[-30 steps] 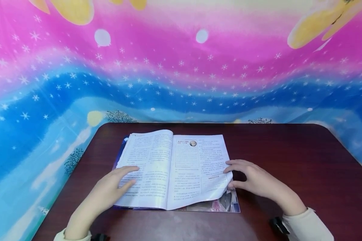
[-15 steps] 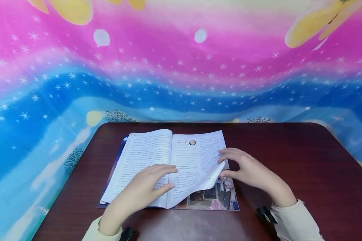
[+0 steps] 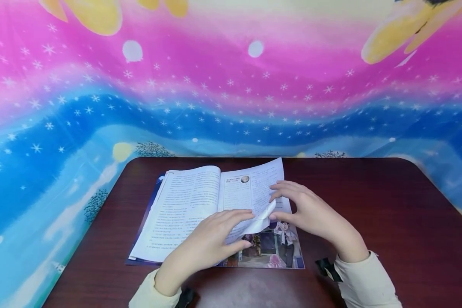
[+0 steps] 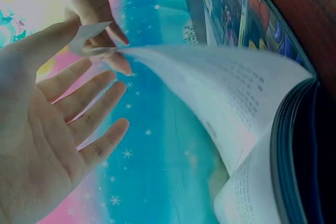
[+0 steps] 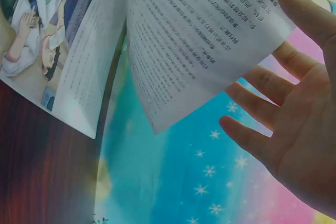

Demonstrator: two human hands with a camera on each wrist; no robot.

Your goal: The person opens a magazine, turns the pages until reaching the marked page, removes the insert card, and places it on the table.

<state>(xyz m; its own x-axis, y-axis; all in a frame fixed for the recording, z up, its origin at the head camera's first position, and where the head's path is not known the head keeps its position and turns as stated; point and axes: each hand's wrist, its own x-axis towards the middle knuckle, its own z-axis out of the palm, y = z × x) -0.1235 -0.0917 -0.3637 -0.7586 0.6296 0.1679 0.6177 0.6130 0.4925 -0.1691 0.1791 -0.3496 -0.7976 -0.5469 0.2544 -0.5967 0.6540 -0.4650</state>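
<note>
An open magazine [image 3: 177, 205] lies on the table, its left side a curved stack of printed pages. My right hand [image 3: 312, 211] pinches the outer edge of one page [image 3: 263, 182], lifting and curling it leftward. In the right wrist view the thumb is on the near face of this page [image 5: 194, 40], and other fingers reach behind it. Beneath it shows a colour illustration [image 3: 269, 248]. My left hand [image 3: 211, 235] hovers over the magazine's lower middle, fingers extended and thumb apart. In the left wrist view, the left hand [image 4: 58, 129] has its palm and spread fingers facing the lifted page.
The dark brown table [image 3: 369, 192] extends around the magazine on both sides. Behind it hangs a pink and blue cloth [image 3: 231, 107] with snowflakes. Each wrist carries a black strap mount, one by the right sleeve [image 3: 363, 278].
The right hand has drawn the page leftward and up, uncovering more of the illustration. The left hand has moved right, from the left page toward the lifted page's edge.
</note>
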